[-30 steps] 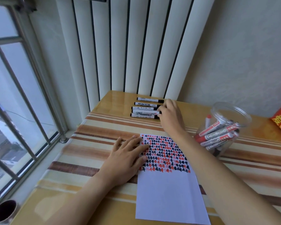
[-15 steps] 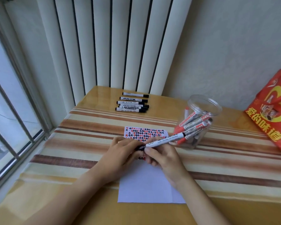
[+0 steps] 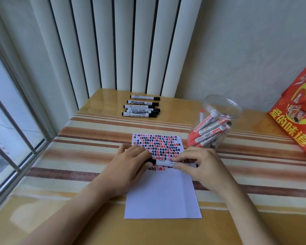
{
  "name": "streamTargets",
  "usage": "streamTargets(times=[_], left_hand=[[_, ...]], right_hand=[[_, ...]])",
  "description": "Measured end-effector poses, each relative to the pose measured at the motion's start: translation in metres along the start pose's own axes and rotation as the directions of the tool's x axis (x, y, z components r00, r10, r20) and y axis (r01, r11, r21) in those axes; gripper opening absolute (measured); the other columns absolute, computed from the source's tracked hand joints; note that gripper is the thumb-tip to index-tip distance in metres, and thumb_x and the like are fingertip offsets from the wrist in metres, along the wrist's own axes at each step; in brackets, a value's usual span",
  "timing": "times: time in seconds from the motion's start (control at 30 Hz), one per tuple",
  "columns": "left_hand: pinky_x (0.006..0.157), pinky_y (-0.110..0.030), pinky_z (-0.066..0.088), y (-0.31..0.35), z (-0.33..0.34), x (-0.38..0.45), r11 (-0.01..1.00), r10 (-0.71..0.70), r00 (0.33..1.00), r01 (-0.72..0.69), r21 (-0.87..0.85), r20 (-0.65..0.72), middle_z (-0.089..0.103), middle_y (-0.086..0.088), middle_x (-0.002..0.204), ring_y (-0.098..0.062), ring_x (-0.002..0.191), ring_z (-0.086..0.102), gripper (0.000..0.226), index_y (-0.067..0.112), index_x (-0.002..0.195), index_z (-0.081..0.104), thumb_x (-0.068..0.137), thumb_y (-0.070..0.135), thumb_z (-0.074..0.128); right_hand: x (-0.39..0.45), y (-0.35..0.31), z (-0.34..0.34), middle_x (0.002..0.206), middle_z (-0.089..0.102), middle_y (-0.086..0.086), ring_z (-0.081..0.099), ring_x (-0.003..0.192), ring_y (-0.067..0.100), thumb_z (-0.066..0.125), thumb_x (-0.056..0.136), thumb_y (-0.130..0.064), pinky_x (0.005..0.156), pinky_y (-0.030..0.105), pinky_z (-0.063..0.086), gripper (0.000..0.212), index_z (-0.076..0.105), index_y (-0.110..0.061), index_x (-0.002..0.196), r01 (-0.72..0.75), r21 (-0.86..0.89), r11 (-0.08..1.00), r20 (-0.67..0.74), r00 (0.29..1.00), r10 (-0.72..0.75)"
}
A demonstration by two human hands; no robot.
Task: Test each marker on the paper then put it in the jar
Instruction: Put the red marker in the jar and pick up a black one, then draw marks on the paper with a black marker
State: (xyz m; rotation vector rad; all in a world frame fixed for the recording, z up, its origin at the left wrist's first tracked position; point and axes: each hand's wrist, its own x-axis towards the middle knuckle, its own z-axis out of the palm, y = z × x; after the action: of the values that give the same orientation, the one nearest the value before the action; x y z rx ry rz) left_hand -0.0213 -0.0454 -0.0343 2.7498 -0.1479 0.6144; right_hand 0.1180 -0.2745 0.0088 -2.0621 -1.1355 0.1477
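Observation:
A white sheet of paper (image 3: 162, 197) lies on the table, its upper half covered with red and black marks. Over it I hold a white marker with a black cap (image 3: 163, 163) level between both hands. My left hand (image 3: 129, 163) grips the black cap end. My right hand (image 3: 200, 165) pinches the barrel. A clear plastic jar (image 3: 219, 110) stands to the right of the paper with several red markers (image 3: 208, 133) leaning inside. Several black-capped markers (image 3: 141, 107) lie in a row at the back of the table.
A red printed bag (image 3: 297, 114) stands at the right against the wall. The window with bars (image 3: 11, 131) runs along the left edge of the striped table (image 3: 88, 152). White vertical panels (image 3: 113, 45) stand behind the table.
My right hand took a marker from the back row and brought it over the paper. My left hand left the paper and now grips the cap end. The marker now lies level.

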Motion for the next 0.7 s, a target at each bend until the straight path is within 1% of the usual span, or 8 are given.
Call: streamTargets(times=[0.07,0.17,0.27,0.33,0.4,0.53,0.6,0.7], left_hand=[[0.085,-0.038,0.039,0.004,-0.001,0.000,1.000,0.008,1.000,-0.008,0.011,-0.006,0.047,0.013,0.093,-0.014,0.085,0.046,0.028,0.025,0.099,0.052,0.110,0.038,0.029],[0.082,-0.037,0.037,0.010,-0.001,0.000,1.000,0.014,1.000,-0.014,0.003,0.001,0.044,0.012,0.092,-0.015,0.085,0.044,0.026,0.024,0.097,0.049,0.110,0.035,0.028],[0.088,-0.041,0.038,0.009,0.001,-0.003,0.981,0.009,0.997,0.005,-0.192,0.072,0.045,0.017,0.094,-0.008,0.092,0.048,0.029,0.030,0.099,0.047,0.110,0.043,0.023],[0.089,-0.043,0.038,0.006,0.003,-0.004,0.959,-0.008,0.997,0.029,-0.282,0.072,0.046,0.020,0.092,-0.004,0.093,0.049,0.031,0.035,0.098,0.046,0.109,0.050,0.022],[0.087,-0.043,0.038,0.005,0.007,-0.003,0.966,-0.021,1.000,0.023,-0.259,0.011,0.047,0.020,0.089,-0.002,0.088,0.049,0.035,0.034,0.096,0.049,0.109,0.052,0.022],[0.083,-0.036,0.033,0.005,0.011,0.001,0.980,-0.045,0.996,0.031,-0.197,-0.070,0.052,0.015,0.088,-0.010,0.086,0.054,0.043,0.027,0.093,0.055,0.109,0.050,0.023],[0.081,-0.031,0.031,0.004,0.010,0.001,0.985,-0.036,0.995,0.020,-0.169,-0.094,0.053,0.013,0.088,-0.011,0.085,0.054,0.045,0.025,0.092,0.057,0.109,0.049,0.023],[0.077,-0.033,0.031,0.003,0.004,0.002,0.994,-0.012,0.992,-0.002,-0.109,-0.128,0.052,0.013,0.087,-0.010,0.083,0.051,0.042,0.025,0.091,0.057,0.108,0.047,0.026]], right_hand=[[-0.002,-0.003,0.010,0.095,0.070,-0.018,0.066,0.091,0.003,0.072,0.092,-0.033,0.079,0.025,0.051,0.013,0.077,-0.028,0.103,0.118,-0.178,0.977,0.010,0.993,-0.118],[-0.004,-0.018,0.038,0.100,0.062,-0.010,0.060,0.090,0.013,0.051,0.098,-0.045,0.077,0.034,0.051,0.029,0.064,-0.025,0.115,0.208,-0.329,0.921,0.070,0.978,-0.196],[-0.004,-0.026,0.055,0.086,0.058,-0.006,0.057,0.078,0.020,0.040,0.101,-0.048,0.063,0.041,0.051,0.033,0.062,-0.024,0.108,0.216,-0.388,0.896,0.041,0.975,-0.217],[-0.003,-0.025,0.056,0.082,0.060,-0.005,0.058,0.074,0.019,0.039,0.101,-0.051,0.056,0.038,0.048,0.036,0.065,-0.027,0.107,0.220,-0.401,0.889,0.023,0.973,-0.231],[-0.004,-0.025,0.055,0.078,0.059,-0.006,0.058,0.069,0.019,0.040,0.102,-0.054,0.050,0.034,0.041,0.036,0.065,-0.028,0.102,0.225,-0.437,0.871,0.002,0.968,-0.249],[-0.002,-0.028,0.057,0.070,0.056,-0.004,0.055,0.060,0.022,0.038,0.102,-0.058,0.047,0.030,0.029,0.036,0.059,-0.029,0.095,0.214,-0.498,0.840,-0.019,0.966,-0.257],[-0.002,-0.030,0.057,0.069,0.057,-0.003,0.056,0.058,0.023,0.035,0.102,-0.060,0.047,0.030,0.028,0.039,0.058,-0.030,0.096,0.208,-0.510,0.834,-0.015,0.968,-0.251],[-0.001,-0.030,0.055,0.064,0.058,-0.003,0.056,0.056,0.022,0.030,0.103,-0.066,0.045,0.032,0.033,0.044,0.062,-0.036,0.105,0.180,-0.528,0.830,-0.032,0.972,-0.232]])
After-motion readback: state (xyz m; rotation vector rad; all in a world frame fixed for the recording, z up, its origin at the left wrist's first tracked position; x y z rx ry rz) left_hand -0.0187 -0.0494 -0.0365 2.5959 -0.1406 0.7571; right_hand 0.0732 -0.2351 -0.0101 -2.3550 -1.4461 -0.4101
